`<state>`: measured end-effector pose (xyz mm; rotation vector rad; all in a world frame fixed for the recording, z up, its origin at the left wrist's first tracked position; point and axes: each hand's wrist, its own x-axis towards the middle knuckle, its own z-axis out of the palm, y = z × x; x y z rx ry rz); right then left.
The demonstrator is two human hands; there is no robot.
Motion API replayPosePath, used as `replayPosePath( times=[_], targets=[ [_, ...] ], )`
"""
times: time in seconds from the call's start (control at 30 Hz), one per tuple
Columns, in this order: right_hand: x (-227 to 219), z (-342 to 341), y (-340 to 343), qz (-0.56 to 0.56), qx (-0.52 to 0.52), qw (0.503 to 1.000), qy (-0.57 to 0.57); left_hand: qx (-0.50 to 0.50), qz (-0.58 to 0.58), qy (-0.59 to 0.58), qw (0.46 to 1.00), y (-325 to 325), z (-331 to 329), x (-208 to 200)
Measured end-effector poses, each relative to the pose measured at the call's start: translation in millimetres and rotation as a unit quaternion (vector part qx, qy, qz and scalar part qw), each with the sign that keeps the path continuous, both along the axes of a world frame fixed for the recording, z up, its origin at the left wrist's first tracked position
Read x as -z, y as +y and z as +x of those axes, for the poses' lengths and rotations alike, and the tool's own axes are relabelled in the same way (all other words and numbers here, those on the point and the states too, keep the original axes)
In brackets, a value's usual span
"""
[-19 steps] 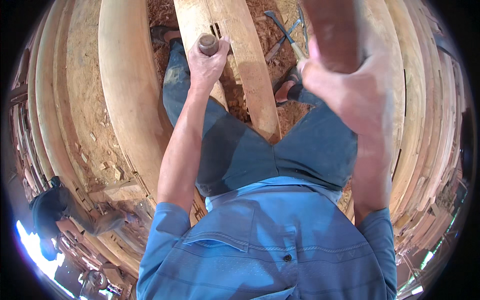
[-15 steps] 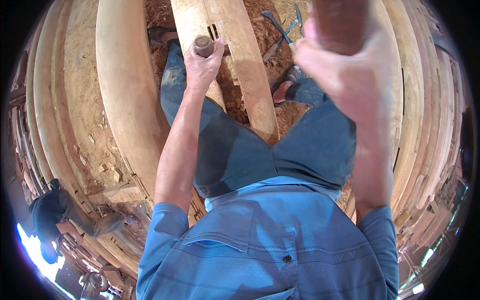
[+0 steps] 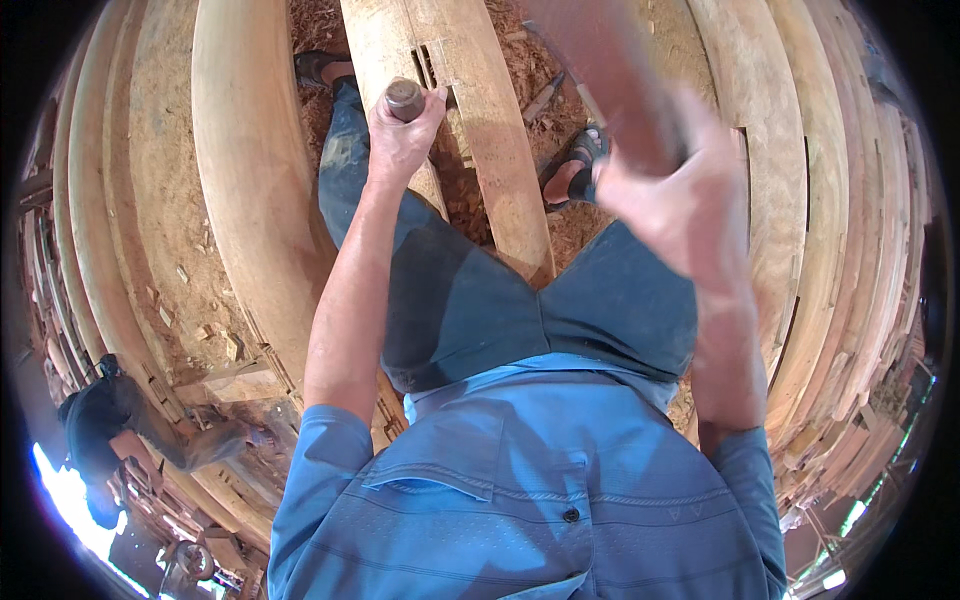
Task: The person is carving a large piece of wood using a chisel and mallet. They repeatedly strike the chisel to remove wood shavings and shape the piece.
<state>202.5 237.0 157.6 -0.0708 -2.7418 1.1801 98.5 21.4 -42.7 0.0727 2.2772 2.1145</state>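
My left hand [image 3: 400, 148] is wrapped round the upright wooden handle of a chisel [image 3: 404, 97]. Only the handle's round top shows; the blade is hidden below my fist. It stands over a pale, smoothed timber [image 3: 515, 185], beside narrow slots [image 3: 428, 66] cut in the wood. To the right and higher up, my right hand [image 3: 675, 200] grips a dark brown wooden mallet [image 3: 625, 85], smeared by motion. The mallet is apart from the chisel handle, and its far end runs out at the upper edge. My thighs lie either side of the timber.
Large curved timbers flank me, one on the left [image 3: 250, 130] and more on the right [image 3: 760, 150]. A handled tool [image 3: 543, 98] lies on the chip-strewn ground by my sandalled foot [image 3: 578, 165], partly behind the mallet. Another person [image 3: 105, 420] bends at the lower left.
My right hand has brought the mallet left and lower in the picture, covering part of the tools on the ground. My left hand with the chisel has hardly shifted.
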Motion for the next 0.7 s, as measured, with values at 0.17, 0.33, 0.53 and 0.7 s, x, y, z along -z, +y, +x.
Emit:
replayPosePath(
  times=[0.17,0.33,0.53,0.7],
  targets=[
    [-36,-49,-32,-0.167,0.038,0.981,0.093,0.006,-0.009,-0.002,1.0,-3,-3,6],
    [64,-27,10,0.225,-0.119,0.956,-0.147,0.028,-0.036,0.007,0.999,2,-5,2],
    [83,42,28,0.096,0.029,0.945,-0.311,0.182,-0.217,0.292,0.913,16,76,8],
    [95,78,32,0.009,0.103,0.911,-0.399,0.256,-0.257,0.225,0.904,16,105,-10]
  ],
)
